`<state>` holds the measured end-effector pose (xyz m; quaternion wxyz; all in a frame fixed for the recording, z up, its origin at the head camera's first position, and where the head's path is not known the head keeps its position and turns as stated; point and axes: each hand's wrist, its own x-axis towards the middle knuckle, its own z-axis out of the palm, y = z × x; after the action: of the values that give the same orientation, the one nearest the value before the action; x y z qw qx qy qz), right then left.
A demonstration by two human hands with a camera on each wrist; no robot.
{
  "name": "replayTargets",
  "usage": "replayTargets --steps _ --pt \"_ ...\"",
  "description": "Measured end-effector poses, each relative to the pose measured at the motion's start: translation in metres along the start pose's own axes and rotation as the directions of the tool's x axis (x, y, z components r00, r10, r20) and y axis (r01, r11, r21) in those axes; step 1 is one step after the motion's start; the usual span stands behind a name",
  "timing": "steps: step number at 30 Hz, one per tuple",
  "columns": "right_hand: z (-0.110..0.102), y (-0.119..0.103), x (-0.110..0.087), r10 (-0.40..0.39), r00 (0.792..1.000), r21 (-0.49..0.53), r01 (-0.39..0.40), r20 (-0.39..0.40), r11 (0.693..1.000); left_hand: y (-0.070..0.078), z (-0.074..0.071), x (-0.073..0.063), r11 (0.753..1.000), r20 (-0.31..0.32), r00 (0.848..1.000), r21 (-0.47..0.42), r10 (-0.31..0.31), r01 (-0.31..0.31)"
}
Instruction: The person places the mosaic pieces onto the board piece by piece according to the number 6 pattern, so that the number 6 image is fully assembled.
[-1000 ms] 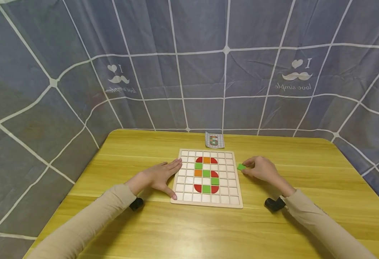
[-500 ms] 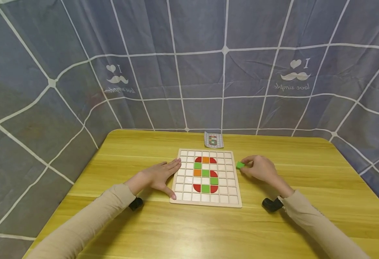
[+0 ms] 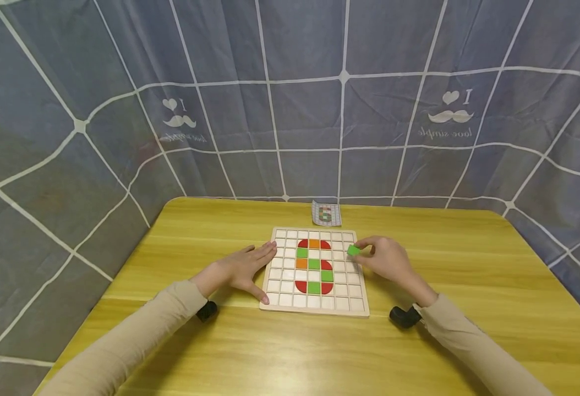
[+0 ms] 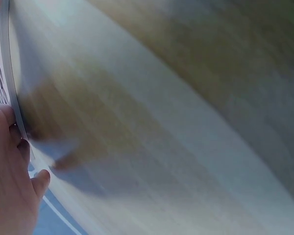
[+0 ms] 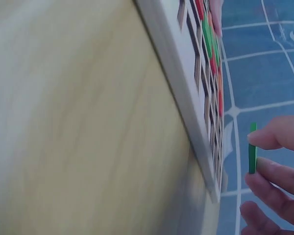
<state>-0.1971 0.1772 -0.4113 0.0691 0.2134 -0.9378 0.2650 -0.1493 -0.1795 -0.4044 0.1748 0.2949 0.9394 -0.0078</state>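
Observation:
A pale wooden grid board (image 3: 286,301) lies on the table, with red, orange and green tiles set in its squares in an S-like figure. My left hand (image 3: 242,270) rests at the board's left edge, fingers straight and spread, the thumb on the near left corner. Between thumb and fingers my right hand (image 3: 388,258) pinches a green square tile (image 3: 353,250) over the board's right edge. In the right wrist view that green tile (image 5: 253,148) is seen edge-on, held above the board. The left wrist view shows the left hand (image 4: 12,171) against the board's side.
A small printed card (image 3: 326,214) with a coloured grid figure lies behind the board. The yellow wooden table (image 3: 270,352) reaches back to a grey curtain (image 3: 310,110) with white lines. A black device (image 3: 405,317) sits under the right wrist, another (image 3: 207,311) under the left.
My right hand has moved left with the green tile, from beside the board to above its right edge. The left hand stays in place at the left edge.

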Motion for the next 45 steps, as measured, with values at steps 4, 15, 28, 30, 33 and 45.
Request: replayTargets --steps 4,15,28,30,33,45 --pt "0.003 -0.010 0.001 -0.049 0.999 0.008 0.049 -0.020 0.999 0.000 -0.002 0.001 1.000 -0.005 1.000 -0.002 -0.007 0.007" --pt "0.014 -0.035 0.000 -0.063 0.998 0.043 0.061 0.024 0.997 0.002 -0.002 -0.003 1.000 0.001 1.000 -0.016 -0.003 0.003" --pt "0.026 -0.055 0.005 -0.065 0.994 0.078 0.058 0.084 0.995 0.003 -0.001 -0.001 1.000 0.007 1.000 -0.009 -0.009 0.009" --pt "0.028 -0.057 0.006 -0.072 0.993 0.082 0.065 0.089 0.995 0.003 -0.001 -0.001 1.000 0.010 1.000 -0.009 -0.011 0.011" --pt "0.030 -0.061 0.007 -0.083 0.992 0.078 0.076 0.094 0.994 0.003 -0.002 0.000 1.000 0.012 1.000 -0.004 -0.013 0.013" --pt "0.040 -0.074 0.006 -0.112 0.985 0.049 0.106 0.134 0.993 0.003 -0.001 0.000 1.000 0.012 1.000 0.004 -0.008 0.008"
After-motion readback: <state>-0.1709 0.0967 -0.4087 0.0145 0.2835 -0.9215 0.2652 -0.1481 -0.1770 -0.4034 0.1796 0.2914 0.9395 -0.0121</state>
